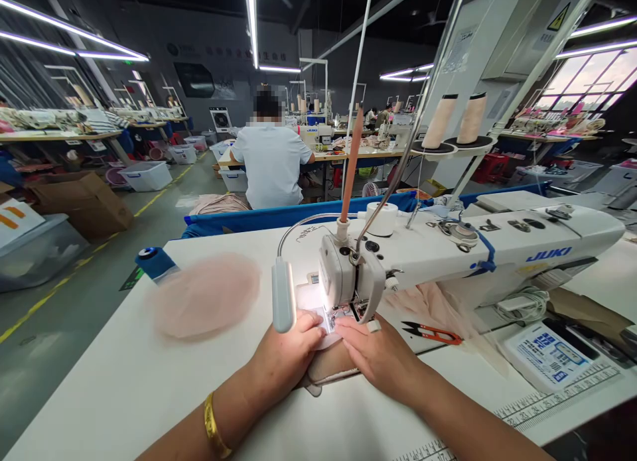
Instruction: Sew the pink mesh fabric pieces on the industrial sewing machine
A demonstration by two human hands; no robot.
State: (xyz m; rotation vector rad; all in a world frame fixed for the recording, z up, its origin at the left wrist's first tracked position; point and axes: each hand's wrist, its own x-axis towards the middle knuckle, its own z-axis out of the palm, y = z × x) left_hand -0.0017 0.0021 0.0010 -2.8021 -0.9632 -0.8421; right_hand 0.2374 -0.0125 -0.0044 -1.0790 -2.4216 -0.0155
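A white sewing machine [358, 275] stands before me, its needle area lit by a small lamp [283, 295]. A beige fabric piece [332, 364] with a paler layer lies below the presser foot, its edge toward me. My left hand [291, 347] is on its left side, fingers closed together at the pale layer, close to the foot. My right hand [374, 355] presses on the right side, fingers together and fingertips beside the foot; a pale band circles one finger. Both hands hold the fabric against the machine bed. The needle tip is hard to make out.
Orange-handled thread snips [432, 333] lie right of my right hand. Sheer pink fabric [206, 296] rests on the table at left, beside a blue thread cone [155, 262]. A white box [550, 355] and a printed ruler scale [562, 398] are at right. A person [271, 159] sits ahead.
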